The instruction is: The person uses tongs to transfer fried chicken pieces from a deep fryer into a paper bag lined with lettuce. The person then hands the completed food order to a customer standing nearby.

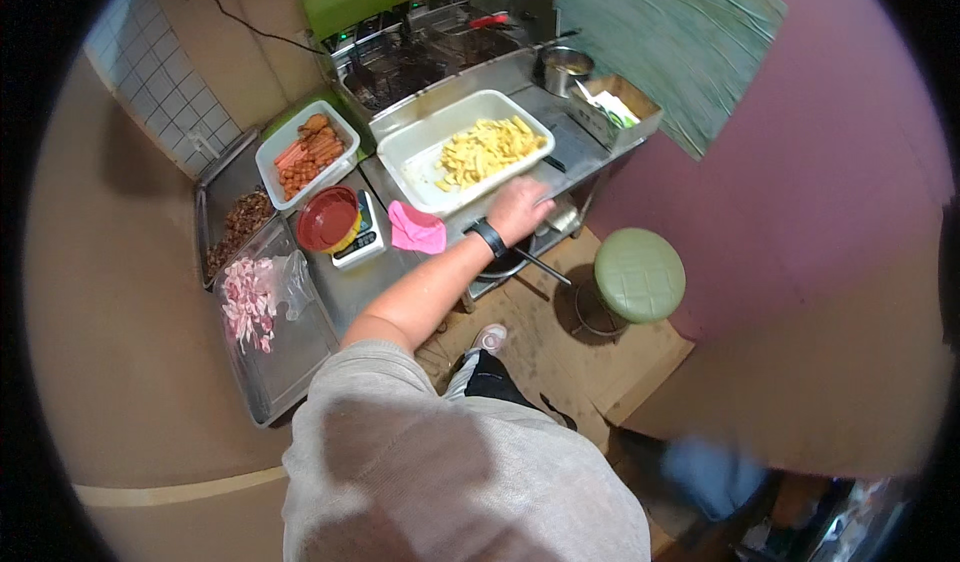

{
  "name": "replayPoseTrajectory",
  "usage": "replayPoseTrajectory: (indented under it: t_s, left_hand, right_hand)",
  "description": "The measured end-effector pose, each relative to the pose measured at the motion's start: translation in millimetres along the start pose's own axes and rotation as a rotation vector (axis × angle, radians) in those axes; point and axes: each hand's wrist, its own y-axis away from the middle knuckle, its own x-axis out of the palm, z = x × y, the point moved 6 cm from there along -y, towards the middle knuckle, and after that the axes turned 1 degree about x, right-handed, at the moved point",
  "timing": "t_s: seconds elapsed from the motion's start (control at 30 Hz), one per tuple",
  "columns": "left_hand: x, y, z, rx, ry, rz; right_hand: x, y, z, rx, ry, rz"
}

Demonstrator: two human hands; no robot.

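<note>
My left hand, with a black band on its wrist, is at the front edge of the metal counter. Its back faces up and its fingers are mostly hidden, so what they hold, if anything, does not show. Just beyond it stands a white tub with cut potato fries heaped toward its right side. A pink cloth lies to the left of my wrist. Beneath the counter, close to my fingers, a whitish item shows in part. My right hand is out of the picture.
Further left are a digital scale, a reddish-brown bowl, a tub of sausages and a tray of raw meat pieces. Behind stands a fryer. A green stool and a long handle are at the right.
</note>
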Motion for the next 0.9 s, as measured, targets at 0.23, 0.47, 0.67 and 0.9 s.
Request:
replayPoseTrajectory:
  t_s: [0.23, 0.47, 0.67, 0.9]
  left_hand:
    - [-130, -106, 229, -0.199, -0.274, -0.325]
    - [-206, -199, 438, -0.419, -0.534, -0.372]
    - [-235, -240, 541, -0.609, -0.660, -0.300]
    - [-240, -278, 629, -0.667, -0.731, -0.208]
  right_hand:
    - [101, -61, 165, -0.113, -0.051, 0.238]
    - [181, -102, 311, -0.150, -0.007, 0.401]
    - [234, -118, 395, -0.157, 0.024, 0.518]
    - [275, -128, 445, -0.143, 0.072, 0.609]
